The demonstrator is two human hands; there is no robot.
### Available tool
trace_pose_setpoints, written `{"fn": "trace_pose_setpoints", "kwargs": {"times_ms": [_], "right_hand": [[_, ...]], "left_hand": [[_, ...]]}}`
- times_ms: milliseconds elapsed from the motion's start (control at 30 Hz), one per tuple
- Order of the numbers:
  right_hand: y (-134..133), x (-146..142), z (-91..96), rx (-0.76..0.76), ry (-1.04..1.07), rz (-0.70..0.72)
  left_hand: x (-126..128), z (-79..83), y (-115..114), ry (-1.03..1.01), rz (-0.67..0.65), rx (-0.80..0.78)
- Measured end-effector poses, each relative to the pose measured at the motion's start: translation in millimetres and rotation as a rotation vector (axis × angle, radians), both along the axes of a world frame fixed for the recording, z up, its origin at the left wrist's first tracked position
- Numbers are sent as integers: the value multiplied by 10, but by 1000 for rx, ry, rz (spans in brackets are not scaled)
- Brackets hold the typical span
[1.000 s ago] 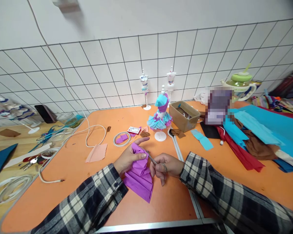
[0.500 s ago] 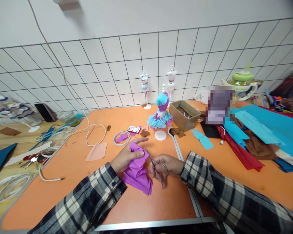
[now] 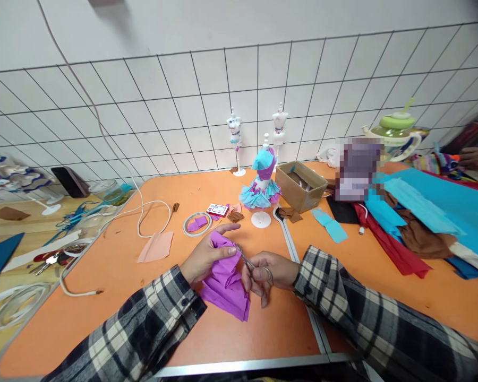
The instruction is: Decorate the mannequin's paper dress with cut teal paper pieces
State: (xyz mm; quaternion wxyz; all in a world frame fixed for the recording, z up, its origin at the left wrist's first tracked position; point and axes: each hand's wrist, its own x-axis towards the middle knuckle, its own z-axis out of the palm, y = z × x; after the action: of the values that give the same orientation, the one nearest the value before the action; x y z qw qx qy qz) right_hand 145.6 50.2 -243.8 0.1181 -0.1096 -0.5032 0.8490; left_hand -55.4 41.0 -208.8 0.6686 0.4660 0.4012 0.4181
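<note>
My left hand (image 3: 207, 255) pinches a piece of purple crepe paper (image 3: 226, 289) between thumb and fingers, and its folds hang down over the orange table. In my right hand (image 3: 269, 273) is a small pair of metal scissors (image 3: 247, 259), with fingers through the handle loops. The scissor tips meet the paper's upper right edge, close to my left thumb. Beyond my hands stands a small white dress form (image 3: 261, 219) wearing a turquoise and purple ruffled dress (image 3: 258, 193).
Behind are two more small dress forms (image 3: 235, 135) and a cardboard box (image 3: 302, 191). A tape roll (image 3: 186, 225), a small white-red box (image 3: 218, 210) and a white cable (image 3: 140, 217) lie left. Coloured paper (image 3: 422, 204) covers the right side. Another person's hand (image 3: 476, 158) shows far right.
The scissor blades have shifted slightly onto the purple paper's edge. My left hand keeps its hold, and the view has tilted a little.
</note>
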Motion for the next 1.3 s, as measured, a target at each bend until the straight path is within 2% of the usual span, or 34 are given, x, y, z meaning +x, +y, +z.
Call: {"fn": "trace_pose_setpoints", "kwargs": {"times_ms": [133,333,633,900,1000,1133,1300], "right_hand": [[4,2,11,1,-23,-35],[-7,10,34,-13,-30,4],[-16,-26,68,73,-50,-120],[-24,-17,71,151,-166,-97],[-24,-16,51,113,-153,-77],[-25,-9,55,-17,-58,-24],[-25,-6,60,-13,-31,5]], "left_hand": [[-13,3,19,63,43,16],[-11,15,6,44,-7,3],[-27,11,29,86,47,8],[-18,15,19,92,58,2],[-30,6,28,101,57,19],[-35,-5,26,123,19,40],[-8,-23,-3,101,-16,30]]}}
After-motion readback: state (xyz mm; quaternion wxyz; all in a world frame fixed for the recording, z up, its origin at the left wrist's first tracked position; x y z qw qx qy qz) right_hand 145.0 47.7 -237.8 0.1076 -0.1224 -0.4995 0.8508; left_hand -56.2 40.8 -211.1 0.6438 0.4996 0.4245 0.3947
